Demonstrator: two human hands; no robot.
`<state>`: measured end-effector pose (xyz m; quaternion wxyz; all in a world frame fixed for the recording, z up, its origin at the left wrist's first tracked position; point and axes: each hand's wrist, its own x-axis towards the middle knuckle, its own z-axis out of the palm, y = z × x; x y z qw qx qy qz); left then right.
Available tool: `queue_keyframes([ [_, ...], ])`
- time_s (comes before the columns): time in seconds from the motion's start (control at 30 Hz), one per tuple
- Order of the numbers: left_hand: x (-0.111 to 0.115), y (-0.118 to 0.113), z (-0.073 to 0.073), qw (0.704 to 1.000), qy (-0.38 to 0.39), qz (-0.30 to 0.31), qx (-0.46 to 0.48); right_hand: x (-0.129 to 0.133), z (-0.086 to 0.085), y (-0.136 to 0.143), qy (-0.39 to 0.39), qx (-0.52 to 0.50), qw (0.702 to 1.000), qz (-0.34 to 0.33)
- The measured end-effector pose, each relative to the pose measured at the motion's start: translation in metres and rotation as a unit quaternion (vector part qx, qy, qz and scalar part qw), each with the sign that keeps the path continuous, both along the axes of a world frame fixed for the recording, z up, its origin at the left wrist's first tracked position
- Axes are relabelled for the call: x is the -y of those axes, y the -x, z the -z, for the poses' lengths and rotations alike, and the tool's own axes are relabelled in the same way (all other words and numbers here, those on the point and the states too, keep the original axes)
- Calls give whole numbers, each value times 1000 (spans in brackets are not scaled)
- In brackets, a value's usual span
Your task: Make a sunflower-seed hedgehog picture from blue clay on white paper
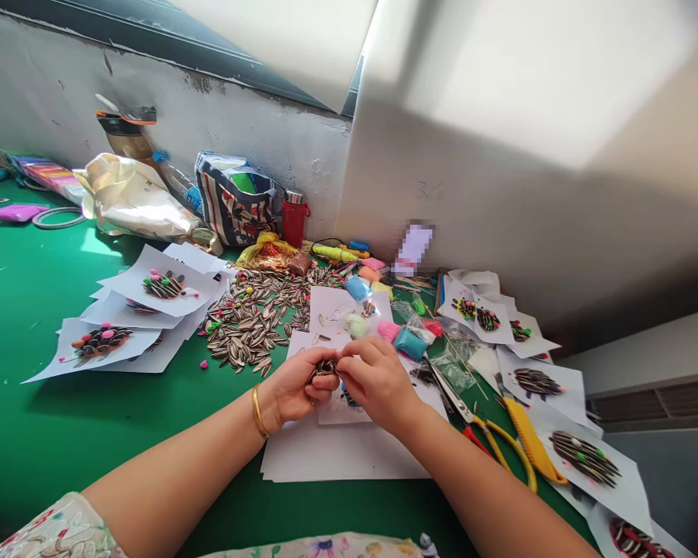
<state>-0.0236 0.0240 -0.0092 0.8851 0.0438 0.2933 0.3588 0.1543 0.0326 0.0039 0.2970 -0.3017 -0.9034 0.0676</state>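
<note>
My left hand, with a gold bangle at the wrist, is closed around a small dark piece covered in striped seeds. The fingers of my right hand are pinched together at the right side of that piece; whether they grip it or something tiny is hidden. Both hands are held above a stack of white paper. Left of the paper lies a heap of striped sunflower seeds. Colourful packets of clay, one of them blue, sit just beyond my right hand.
Scissors with yellow handles and a yellow comb-like tool lie on the right. Sheets with seed-covered figures are stacked left and right. Behind stand a striped bag, a red bottle and a phone.
</note>
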Motion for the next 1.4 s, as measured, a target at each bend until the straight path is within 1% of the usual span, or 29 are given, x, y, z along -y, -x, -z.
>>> queue_keyframes([
  [0.03,0,0,-1,1000,-6,3,-11,0,-1,-2,38,-44,998,-1],
  [0.1,0,0,-2,999,-23,4,-45,-2,-3,-6,120,-121,985,13],
  [0.17,-1,0,-2,996,-46,-5,-78,-7,-4,-12,181,-157,970,43],
  [0.23,-3,1,-2,992,-68,-21,-101,-13,-3,-18,206,-148,966,58],
  [0.3,-5,1,0,988,-82,-34,-122,-20,1,-23,218,-120,967,55],
  [0.4,-7,2,2,984,-87,-35,-150,-25,12,-28,261,-74,961,55],
  [0.53,-8,1,5,978,-107,-30,-175,-22,30,-29,325,-56,940,85],
  [0.6,-8,1,6,972,-132,-29,-194,-21,35,-30,337,-57,936,87],
  [0.7,-7,0,4,964,-153,-26,-218,-21,38,-32,337,-61,936,77],
  [0.93,-7,-1,0,954,-168,-21,-248,-21,34,-33,326,-50,940,90],
  [1.1,-7,-1,-1,936,-195,-24,-292,-19,32,-31,323,-37,943,74],
  [1.2,-7,-2,-2,924,-208,-20,-319,-18,35,-30,329,-57,940,74],
  [1.27,-6,-3,-1,909,-223,-14,-351,-18,36,-30,334,-71,937,73],
  [1.3,-7,-2,0,895,-238,-8,-376,-17,37,-30,336,-76,936,74],
  [1.33,-7,-2,2,874,-262,2,-409,-17,37,-29,339,-81,934,77],
  [1.4,-8,-2,7,814,-332,17,-476,-16,35,-29,348,-90,930,82],
])
